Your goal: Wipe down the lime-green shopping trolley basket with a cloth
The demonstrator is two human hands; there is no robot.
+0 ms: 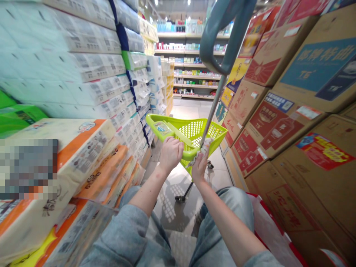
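Note:
A lime-green wheeled shopping basket with a perforated body stands between my knees in the aisle. My left hand is closed around the near part of its rim. In my right hand is a pale patterned cloth, pressed around the foot of the metal pole where it meets the rim. The pole rises at a tilt to a grey loop handle near the top of view. A dark caster sits on the floor under the basket.
Stacked tissue packs line the left side, with orange-and-cream packs nearer me. Cardboard cartons form a wall on the right. A red-edged white bag or box lies beside my right leg. Stocked shelves stand at the aisle's far end.

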